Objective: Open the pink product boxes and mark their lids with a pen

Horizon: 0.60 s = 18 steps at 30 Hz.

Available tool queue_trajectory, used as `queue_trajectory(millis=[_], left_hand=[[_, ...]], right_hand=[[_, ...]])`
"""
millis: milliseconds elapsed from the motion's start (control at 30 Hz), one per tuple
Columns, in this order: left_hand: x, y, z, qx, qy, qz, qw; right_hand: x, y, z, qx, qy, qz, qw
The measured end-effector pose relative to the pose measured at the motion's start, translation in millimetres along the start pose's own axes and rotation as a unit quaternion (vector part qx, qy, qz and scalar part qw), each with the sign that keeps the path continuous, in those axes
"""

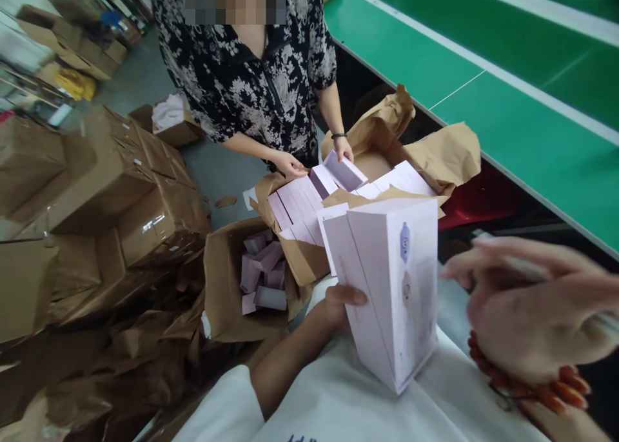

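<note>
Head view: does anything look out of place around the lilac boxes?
Yes: the small lilac boxes in the open cardboard carton lie jumbled at odd angles, unlike the neat rows of boxes in the paper-lined carton.

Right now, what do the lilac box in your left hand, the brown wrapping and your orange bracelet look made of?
The box in the left hand looks like paperboard: crisp folds, matte printed face. The wrapping looks like kraft paper, dull, creased. The bracelet on the right hand: glossy beads, perhaps resin or wood; blur hides which.

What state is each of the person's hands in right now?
Left hand: closed on the pale lilac box.
Right hand: blurred, open or closed cannot be told.
</note>
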State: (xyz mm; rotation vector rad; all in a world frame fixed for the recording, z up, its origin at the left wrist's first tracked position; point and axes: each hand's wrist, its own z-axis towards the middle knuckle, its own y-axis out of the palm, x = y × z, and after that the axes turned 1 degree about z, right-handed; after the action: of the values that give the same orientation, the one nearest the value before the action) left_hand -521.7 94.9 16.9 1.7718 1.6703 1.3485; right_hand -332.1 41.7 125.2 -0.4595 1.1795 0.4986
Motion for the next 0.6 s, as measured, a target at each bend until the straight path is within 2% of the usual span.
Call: queue_trajectory(millis=[33,67,100,167,233,267,367,467,533,600], left_hand=[[6,0,-1,0.014,0.007,0.034,0.999],[14,0,-1,0.031,0.018,0.075,0.997],[23,1,-3,0.045,0.032,0.118,0.991],[40,0,-6,0.065,0.068,0.183,0.979],[51,-5,-9,0.074,0.099,0.198,0.972],[54,-11,-10,0.084,0.110,0.187,0.973],[51,-31,-11,0.176,0.173,0.099,0.964],[41,-44,-6,0.276,0.292,0.018,0.916],[37,-43,-1,0.301,0.341,-0.001,0.891],[38,-37,3,0.307,0.362,-0.016,0.880]], right_hand=[[-1,1,10,0.022,0.000,-0.018,1.000],[-3,2,20,0.005,0.008,-0.030,0.999],[-5,2,30,-0.052,0.028,-0.036,0.998],[-8,2,45,-0.206,0.088,-0.044,0.974],[-7,-1,52,-0.281,0.126,-0.063,0.949],[-5,-4,53,-0.290,0.139,-0.073,0.944],[6,-12,47,-0.240,0.179,-0.046,0.953],[16,-13,29,-0.140,0.218,0.044,0.965],[19,-8,13,-0.093,0.210,0.079,0.970],[19,-1,-3,-0.057,0.183,0.101,0.976]])
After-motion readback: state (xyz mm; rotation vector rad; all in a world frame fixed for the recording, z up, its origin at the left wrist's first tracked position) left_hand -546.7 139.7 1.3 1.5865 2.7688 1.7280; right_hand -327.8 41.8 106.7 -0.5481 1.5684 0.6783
